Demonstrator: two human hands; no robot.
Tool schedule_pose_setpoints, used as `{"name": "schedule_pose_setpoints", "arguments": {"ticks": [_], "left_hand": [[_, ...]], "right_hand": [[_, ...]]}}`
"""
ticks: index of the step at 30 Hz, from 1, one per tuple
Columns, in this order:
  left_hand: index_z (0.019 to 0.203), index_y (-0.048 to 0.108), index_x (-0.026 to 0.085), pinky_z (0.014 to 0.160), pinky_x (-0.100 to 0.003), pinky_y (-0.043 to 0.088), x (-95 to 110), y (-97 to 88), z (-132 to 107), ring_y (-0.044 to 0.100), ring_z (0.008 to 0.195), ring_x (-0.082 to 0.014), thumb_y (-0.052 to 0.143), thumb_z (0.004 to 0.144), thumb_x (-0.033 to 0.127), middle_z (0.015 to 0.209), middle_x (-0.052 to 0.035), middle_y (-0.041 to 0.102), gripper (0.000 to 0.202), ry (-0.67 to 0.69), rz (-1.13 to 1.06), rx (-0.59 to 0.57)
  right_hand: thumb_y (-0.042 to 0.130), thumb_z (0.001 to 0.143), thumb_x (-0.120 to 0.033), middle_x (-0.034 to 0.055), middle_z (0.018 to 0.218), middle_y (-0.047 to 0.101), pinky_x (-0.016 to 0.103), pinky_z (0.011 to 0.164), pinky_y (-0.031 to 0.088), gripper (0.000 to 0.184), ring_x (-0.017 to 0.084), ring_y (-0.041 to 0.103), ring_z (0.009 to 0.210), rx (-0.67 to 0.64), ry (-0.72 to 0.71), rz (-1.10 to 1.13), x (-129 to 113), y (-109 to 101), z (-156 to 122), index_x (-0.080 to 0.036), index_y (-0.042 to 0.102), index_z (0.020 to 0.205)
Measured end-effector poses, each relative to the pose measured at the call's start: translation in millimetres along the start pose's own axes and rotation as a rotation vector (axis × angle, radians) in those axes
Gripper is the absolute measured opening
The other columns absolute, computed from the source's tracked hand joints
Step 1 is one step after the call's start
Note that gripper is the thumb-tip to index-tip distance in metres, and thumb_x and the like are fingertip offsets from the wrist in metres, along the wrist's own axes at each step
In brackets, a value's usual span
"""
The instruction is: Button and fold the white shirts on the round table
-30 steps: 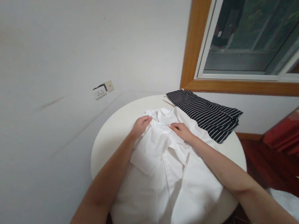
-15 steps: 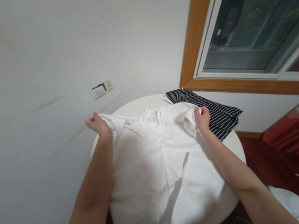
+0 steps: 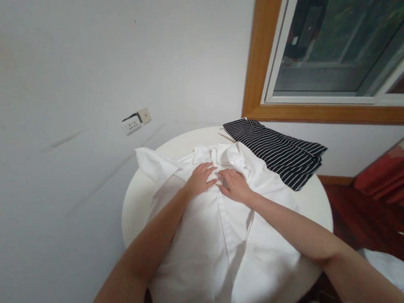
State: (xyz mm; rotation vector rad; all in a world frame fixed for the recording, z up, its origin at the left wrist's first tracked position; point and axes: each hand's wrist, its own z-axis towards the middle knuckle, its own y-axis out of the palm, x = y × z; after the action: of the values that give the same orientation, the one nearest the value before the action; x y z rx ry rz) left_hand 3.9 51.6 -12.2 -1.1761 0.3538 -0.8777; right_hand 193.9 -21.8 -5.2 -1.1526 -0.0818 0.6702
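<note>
The left hand point(image 3: 200, 178) lies palm down on a white collared shirt point(image 3: 202, 249), its fingers spread and loosely extended over the cloth just below the collar. The right hand point(image 3: 234, 186) rests just beside it on the same upper part of the shirt, fingers bent; whether they pinch any fabric cannot be told. The fingertips of both hands point toward each other near the middle of the shirt.

The shirt is spread over a round white desk point(image 3: 136, 208), collar at the far side, with its front seam running down the middle toward the bottom edge of the view. At the far left a pointed flap of it sticks up, and the fabric around the right hand is rumpled.

Beyond the shirt, on the desk's far right part, lies a folded black-and-white striped garment point(image 3: 275, 152). Behind the desk is a white wall point(image 3: 59, 78) with a socket point(image 3: 132, 125) and a beige plate point(image 3: 144, 115) beside it. To the right are a wood-framed window point(image 3: 321, 67), red fabric point(image 3: 392, 171) and a dark reddish wooden floor point(image 3: 361, 213). A white cloth point(image 3: 396, 267) shows at lower right.
</note>
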Motion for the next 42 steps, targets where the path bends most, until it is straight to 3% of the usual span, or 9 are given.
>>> {"name": "schedule_pose_setpoints", "arguments": {"ticks": [5,9,14,18,21,25,29,36,42], "left_hand": [[0.117,0.057,0.024,0.111,-0.044,0.026,-25,4.6,5,0.038,0.131,-0.0249,0.052,0.086,0.048,0.139,-0.009,0.048,0.04,-0.013,-0.027,0.022],[0.1,0.062,0.022,0.107,-0.044,0.033,-42,-8.5,11,0.045,0.123,-0.0243,0.049,0.088,0.036,0.126,-0.0094,0.056,0.023,0.011,-0.018,0.058],[0.096,0.063,0.02,0.108,-0.049,0.029,-56,-30.9,16,0.045,0.122,-0.0274,0.045,0.082,0.016,0.122,-0.0117,0.058,0.022,-0.011,0.103,0.142],[0.099,0.062,0.02,0.108,-0.051,0.028,-38,-35.9,23,0.044,0.122,-0.0286,0.041,0.075,0.003,0.12,-0.0124,0.057,0.036,-0.086,0.122,0.21],[0.099,0.061,0.019,0.099,-0.045,0.039,-13,-20.6,22,0.05,0.111,-0.0257,0.04,0.069,-0.001,0.107,-0.0109,0.059,0.041,-0.167,0.013,0.237],[0.093,0.057,0.019,0.088,-0.039,0.047,5,13.7,8,0.055,0.094,-0.0203,0.039,0.063,-0.001,0.093,-0.0065,0.058,0.04,-0.369,-0.238,0.361],[0.085,0.055,0.02,0.086,-0.037,0.049,-1,31.9,0,0.057,0.086,-0.0175,0.037,0.064,-0.001,0.087,-0.0036,0.058,0.035,-0.465,-0.382,0.439],[0.086,0.055,0.019,0.083,-0.035,0.05,-4,24.6,-2,0.057,0.084,-0.0171,0.045,0.071,0.004,0.088,-0.0047,0.058,0.023,-0.377,-0.356,0.313],[0.084,0.057,0.02,0.089,-0.041,0.045,7,19.6,-9,0.055,0.093,-0.0228,0.056,0.073,0.012,0.087,-0.0059,0.06,0.014,-0.313,-0.149,0.235]], "right_hand": [[0.046,0.091,-0.029,0.0117,0.111,0.057,0.034,0.096,0.039,0.029,0.022,0.051,0.108,0.063,0.065,0.106,15,10,3,-0.015,0.047,0.117],[0.045,0.089,-0.02,0.0092,0.105,0.056,0.031,0.093,0.04,0.019,0.02,0.051,0.103,0.038,0.074,0.062,20,10,11,-0.017,0.053,0.106],[0.046,0.087,-0.017,0.0085,0.101,0.056,0.029,0.091,0.04,0.016,0.019,0.051,0.1,0.021,0.072,-0.006,24,14,27,-0.017,0.06,0.095],[0.046,0.086,-0.014,0.0074,0.098,0.058,0.027,0.089,0.04,0.018,0.018,0.052,0.099,0.009,0.068,0.023,24,14,38,-0.016,0.063,0.093],[0.047,0.086,-0.015,0.0069,0.097,0.061,0.028,0.089,0.039,0.018,0.018,0.053,0.099,0.014,0.067,0.029,16,9,39,-0.017,0.064,0.092],[0.05,0.089,-0.038,0.0077,0.088,0.064,0.031,0.078,0.04,0.024,0.021,0.057,0.088,-0.033,0.185,-0.04,-8,5,30,-0.019,0.062,0.095],[0.055,0.082,-0.056,0.0104,0.089,0.064,0.031,0.067,0.041,0.041,0.024,0.059,0.082,-0.191,0.246,-0.1,-32,9,21,-0.019,0.058,0.098],[0.053,0.083,-0.029,0.0135,0.096,0.061,0.033,0.073,0.043,0.02,0.025,0.057,0.088,-0.142,0.216,-0.172,-38,12,18,-0.015,0.058,0.097],[0.054,0.079,-0.02,0.0066,0.081,0.059,0.026,0.067,0.04,0.006,0.017,0.054,0.074,-0.076,0.24,0.045,-23,9,17,-0.016,0.059,0.078]]}}
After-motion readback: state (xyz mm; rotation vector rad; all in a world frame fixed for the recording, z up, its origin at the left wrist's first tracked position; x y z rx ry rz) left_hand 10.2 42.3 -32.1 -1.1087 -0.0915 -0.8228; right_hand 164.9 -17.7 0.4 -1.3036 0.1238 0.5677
